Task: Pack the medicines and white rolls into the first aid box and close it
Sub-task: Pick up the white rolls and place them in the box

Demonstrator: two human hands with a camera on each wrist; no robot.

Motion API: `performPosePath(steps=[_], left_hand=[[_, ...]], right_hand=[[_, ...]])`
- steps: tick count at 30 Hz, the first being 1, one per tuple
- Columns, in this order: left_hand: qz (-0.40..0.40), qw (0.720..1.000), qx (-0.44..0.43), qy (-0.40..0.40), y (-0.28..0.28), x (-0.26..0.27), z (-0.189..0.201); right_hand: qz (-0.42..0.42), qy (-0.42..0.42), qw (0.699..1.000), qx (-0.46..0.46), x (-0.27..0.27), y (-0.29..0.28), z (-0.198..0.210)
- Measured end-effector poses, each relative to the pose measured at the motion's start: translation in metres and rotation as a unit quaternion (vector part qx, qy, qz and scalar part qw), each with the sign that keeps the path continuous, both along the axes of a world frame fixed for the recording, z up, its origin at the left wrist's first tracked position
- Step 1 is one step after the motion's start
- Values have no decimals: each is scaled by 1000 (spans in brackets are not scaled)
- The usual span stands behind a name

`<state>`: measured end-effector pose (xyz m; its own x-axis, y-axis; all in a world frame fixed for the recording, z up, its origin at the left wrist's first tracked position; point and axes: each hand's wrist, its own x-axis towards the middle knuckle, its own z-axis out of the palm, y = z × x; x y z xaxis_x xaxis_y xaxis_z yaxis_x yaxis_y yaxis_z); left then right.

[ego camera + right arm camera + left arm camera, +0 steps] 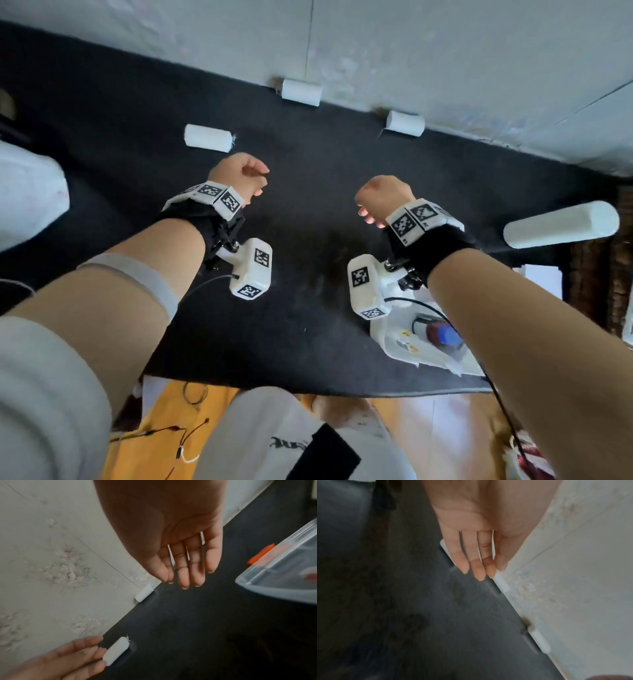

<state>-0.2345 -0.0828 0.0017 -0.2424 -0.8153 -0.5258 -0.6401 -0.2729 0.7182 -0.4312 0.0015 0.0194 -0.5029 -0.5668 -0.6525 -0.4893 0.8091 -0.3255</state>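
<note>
Three small white rolls lie on the black mat (308,212). One with a frayed end (209,138) is out on the mat, and two more (301,92) (405,124) sit against the wall. My left hand (239,176) hovers just near the frayed roll (118,650), fingers (477,572) straight and holding nothing. My right hand (376,202) hangs over the mat's middle, its fingers (185,577) also straight and empty. The translucent first aid box (387,337) lies open under my right forearm. A blue-capped bottle (447,335) is inside it. An orange latch (260,554) shows on the box.
A long white cylinder (561,224) lies at the mat's right edge. A white bulky object (30,195) sits at the far left. The pale patterned wall (445,51) bounds the mat at the back. Wires (161,435) hang below the mat's front edge.
</note>
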Motion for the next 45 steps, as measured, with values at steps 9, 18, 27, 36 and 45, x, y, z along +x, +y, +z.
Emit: performPosePath(steps=[9, 18, 27, 36, 45], left_hand=[[-101, 982, -64, -148, -125, 33, -57], [-130, 944, -112, -281, -140, 37, -125], [-107, 951, -159, -243, -126, 46, -137], [-186, 940, -73, -277, -63, 64, -119], [-104, 979, -1, -177, 6, 42, -85]], right_hand=[[23, -30, 997, -65, 32, -105, -73], [174, 124, 968, -133, 25, -197, -127], [238, 256, 930, -112, 17, -237, -146], [319, 266, 909, -27, 25, -173, -140], [345, 139, 928, 12, 60, -51, -116]])
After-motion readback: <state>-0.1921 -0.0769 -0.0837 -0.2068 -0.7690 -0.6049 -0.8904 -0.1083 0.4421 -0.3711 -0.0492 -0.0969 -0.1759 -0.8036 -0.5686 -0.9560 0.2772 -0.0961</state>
